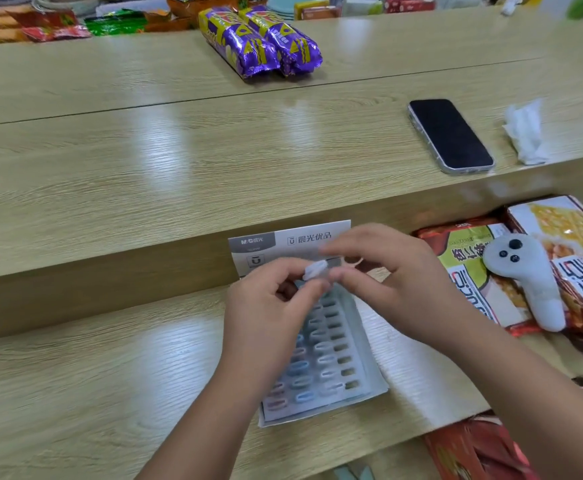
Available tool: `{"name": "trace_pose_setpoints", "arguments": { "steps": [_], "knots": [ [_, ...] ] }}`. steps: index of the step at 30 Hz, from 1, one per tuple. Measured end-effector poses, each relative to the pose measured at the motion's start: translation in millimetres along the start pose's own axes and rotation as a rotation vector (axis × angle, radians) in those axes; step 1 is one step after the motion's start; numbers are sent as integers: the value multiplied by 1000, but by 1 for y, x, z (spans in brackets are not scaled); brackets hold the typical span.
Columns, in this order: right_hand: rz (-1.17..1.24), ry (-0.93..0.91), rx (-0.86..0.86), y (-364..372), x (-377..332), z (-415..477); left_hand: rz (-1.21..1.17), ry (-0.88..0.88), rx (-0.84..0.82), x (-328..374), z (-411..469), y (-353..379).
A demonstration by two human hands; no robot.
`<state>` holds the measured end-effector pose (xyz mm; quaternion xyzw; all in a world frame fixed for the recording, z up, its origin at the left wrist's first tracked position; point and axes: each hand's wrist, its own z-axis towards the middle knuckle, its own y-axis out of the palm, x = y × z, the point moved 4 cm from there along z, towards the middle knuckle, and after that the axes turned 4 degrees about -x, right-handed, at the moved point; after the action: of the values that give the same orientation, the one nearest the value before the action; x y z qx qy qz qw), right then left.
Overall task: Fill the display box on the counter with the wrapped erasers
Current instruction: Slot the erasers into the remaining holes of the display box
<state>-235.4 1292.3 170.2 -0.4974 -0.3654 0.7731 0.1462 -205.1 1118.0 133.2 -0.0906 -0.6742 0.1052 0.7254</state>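
A grey-white display box [373, 372] lies on the lower wooden counter, its lid flap [303, 237] standing up against the step. Several rows of wrapped erasers [321, 362] in pale colours fill it. Above the box's far end, my left hand [269, 306] and my right hand [394, 282] meet. Together they pinch one small white wrapped eraser [315, 270] between fingertips. My left forearm hides the box's left side.
A black phone [451, 136] and a crumpled tissue [525, 133] lie on the upper counter. Two purple snack packs [262, 43] sit farther back. Snack bags [490, 278] and a grey plush toy [529, 275] crowd the right of the box.
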Motion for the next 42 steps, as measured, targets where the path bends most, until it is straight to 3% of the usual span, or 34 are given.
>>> {"name": "trace_pose_setpoints", "arguments": {
  "steps": [7, 11, 16, 21, 35, 42],
  "knots": [
    [-5, -37, 1, -3, 6, -1, 247, 38, -89, 4, 2, 8],
    [-45, 8, 58, -2, 16, -8, 562, 175, -54, 1, -10, -2],
    [-164, 25, 11, 8, 20, -15, 803, 269, -131, -10, -25, 5],
    [-171, 89, -24, 20, 25, -17, 801, 262, -129, -12, -26, 6],
    [-370, 55, -3, 24, 17, -18, 755, 254, -130, -13, -24, 6],
    [-555, -48, -102, 22, 4, -18, 742, 273, -157, -8, -26, 2]
  ]
}}
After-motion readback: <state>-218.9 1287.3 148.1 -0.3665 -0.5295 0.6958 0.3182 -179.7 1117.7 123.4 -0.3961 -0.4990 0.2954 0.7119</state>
